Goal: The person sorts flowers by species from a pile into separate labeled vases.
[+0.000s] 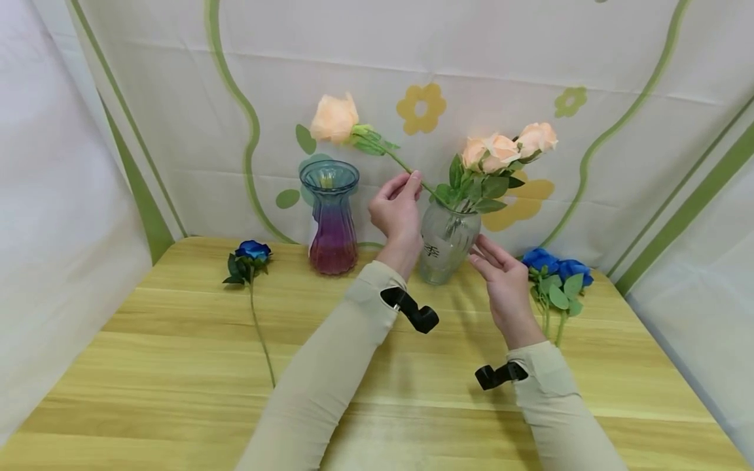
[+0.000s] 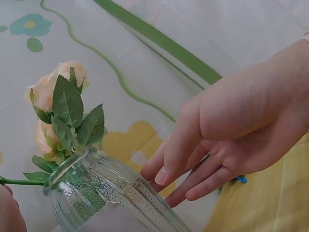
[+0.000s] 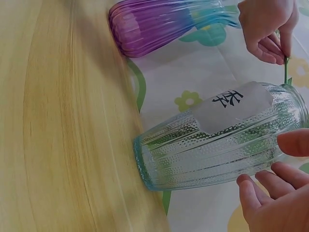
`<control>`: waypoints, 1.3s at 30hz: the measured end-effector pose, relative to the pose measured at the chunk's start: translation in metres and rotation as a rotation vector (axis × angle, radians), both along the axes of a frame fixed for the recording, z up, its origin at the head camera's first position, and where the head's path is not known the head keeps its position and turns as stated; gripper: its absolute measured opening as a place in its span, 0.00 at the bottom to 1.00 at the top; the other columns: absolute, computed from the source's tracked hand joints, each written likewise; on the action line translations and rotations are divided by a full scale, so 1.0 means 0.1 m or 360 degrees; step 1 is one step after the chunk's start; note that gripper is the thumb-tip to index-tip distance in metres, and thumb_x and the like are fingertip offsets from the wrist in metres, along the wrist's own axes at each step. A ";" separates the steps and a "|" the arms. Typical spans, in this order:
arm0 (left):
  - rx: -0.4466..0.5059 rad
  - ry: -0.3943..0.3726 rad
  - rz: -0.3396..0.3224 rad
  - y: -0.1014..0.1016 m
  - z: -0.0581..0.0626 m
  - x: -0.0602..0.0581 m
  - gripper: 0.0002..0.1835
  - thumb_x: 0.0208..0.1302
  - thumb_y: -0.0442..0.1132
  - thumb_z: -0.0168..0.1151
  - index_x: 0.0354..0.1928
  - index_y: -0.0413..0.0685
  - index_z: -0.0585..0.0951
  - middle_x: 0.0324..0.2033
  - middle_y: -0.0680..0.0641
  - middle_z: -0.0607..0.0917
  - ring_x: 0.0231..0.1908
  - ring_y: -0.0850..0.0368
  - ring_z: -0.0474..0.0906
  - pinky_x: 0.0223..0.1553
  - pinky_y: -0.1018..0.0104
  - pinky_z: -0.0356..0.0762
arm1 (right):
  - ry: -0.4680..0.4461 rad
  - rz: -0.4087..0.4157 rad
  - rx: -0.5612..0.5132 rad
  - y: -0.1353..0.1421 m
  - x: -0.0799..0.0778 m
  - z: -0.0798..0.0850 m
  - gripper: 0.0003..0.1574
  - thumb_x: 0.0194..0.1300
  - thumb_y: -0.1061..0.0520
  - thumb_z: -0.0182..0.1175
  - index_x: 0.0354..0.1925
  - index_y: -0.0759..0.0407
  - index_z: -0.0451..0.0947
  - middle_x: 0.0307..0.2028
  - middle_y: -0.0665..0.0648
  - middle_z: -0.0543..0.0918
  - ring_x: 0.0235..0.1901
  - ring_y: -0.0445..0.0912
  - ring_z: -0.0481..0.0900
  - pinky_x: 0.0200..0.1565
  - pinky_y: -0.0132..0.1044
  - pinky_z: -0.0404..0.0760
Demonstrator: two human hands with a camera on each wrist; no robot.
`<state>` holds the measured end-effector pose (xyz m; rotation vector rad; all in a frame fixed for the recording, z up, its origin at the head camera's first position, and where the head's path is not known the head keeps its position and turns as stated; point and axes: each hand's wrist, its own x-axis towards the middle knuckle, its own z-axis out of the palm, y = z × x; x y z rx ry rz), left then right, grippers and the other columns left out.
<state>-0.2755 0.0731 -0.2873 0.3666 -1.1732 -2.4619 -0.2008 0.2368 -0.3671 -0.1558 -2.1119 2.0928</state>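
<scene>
Just above and left of the clear glass vase, the left hand pinches the stem of a peach rose between thumb and fingers. The bloom leans away to the left, and the stem slants down to the vase's mouth; leaves hide its lower end. On the vase's right, the right hand has thumb and fingers apart beside the glass; I cannot tell whether they touch it.

Two peach roses stand in the vase, so the step looks like placing or drawing out this third one; which way is unclear. Either way, the next move seems to call for guiding the stem along its slant while steadying the vase.

The vase is fluted, with beaded glass and a pale label. Left of it on the wood-grained bench stand a ribbed, flared blue-to-purple vase and, farther left, a single blue rose. Blue roses lie to its right. Petals look like soft fabric.
</scene>
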 end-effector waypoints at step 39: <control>-0.0592 -0.0156 -0.0082 0.22 -0.13 0.00 0.08 0.55 0.35 0.83 0.38 0.53 0.95 0.36 0.53 0.95 0.39 0.64 0.90 0.45 0.71 0.85 | 0.0002 0.0016 -0.0025 -0.04 -0.04 0.00 0.35 0.80 0.60 0.59 0.80 0.54 0.66 0.80 0.57 0.69 0.76 0.47 0.73 0.73 0.33 0.74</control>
